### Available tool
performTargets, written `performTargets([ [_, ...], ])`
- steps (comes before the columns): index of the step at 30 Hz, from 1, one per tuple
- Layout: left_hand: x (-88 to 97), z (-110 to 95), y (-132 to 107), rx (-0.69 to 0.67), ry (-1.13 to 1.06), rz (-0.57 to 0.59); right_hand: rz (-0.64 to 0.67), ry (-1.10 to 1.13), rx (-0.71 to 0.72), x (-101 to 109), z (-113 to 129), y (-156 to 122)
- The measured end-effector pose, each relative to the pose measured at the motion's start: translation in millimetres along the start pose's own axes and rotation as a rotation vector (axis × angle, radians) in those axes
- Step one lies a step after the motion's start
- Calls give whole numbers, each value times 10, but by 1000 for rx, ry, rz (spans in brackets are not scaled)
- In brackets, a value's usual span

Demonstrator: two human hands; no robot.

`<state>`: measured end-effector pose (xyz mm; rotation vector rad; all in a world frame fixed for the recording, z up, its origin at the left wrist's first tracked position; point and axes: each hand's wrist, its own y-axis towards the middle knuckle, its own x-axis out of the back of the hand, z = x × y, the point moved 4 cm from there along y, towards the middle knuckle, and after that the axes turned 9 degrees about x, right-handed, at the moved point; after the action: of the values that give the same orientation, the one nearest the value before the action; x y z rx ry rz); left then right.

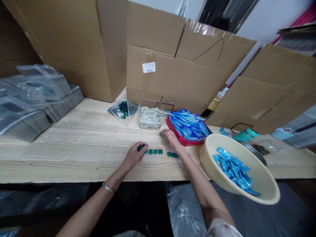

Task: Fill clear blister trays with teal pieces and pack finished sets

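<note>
Several dark green square pieces [155, 151] lie in a row on the worktable [98, 164]. At the row's left end my left hand [135, 154] is closed around more of these green pieces, some showing past the fingers. My right hand [170, 138] pinches a single green piece [161, 134] at its fingertips, just above or on the table behind the row. Under the right forearm, a few more green pieces [172, 154] are partly hidden. A clear plastic bag [122, 110] with loose green pieces stands at the back.
A clear box [151, 115] of small pale pieces stands beside a red tray [187, 142] of blue pens or sticks. A cream basin [265, 194] with blue packets overhangs the front edge at right. Stacked clear plastic trays [32, 105] stand left; cardboard [168, 75] lines the back.
</note>
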<state>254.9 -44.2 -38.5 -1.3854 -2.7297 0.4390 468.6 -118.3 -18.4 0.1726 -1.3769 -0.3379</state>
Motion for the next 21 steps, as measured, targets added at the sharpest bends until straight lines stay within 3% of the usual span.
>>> performTargets([
  [6,15,-6,31,108,-307,128,26,-10,-46,-205,-176,11],
  [12,28,-62,1,218,-592,219,-17,-35,-120,-207,-144,-91],
  [21,2,-34,-9,173,-506,237,-56,7,-71,-144,-142,-31],
])
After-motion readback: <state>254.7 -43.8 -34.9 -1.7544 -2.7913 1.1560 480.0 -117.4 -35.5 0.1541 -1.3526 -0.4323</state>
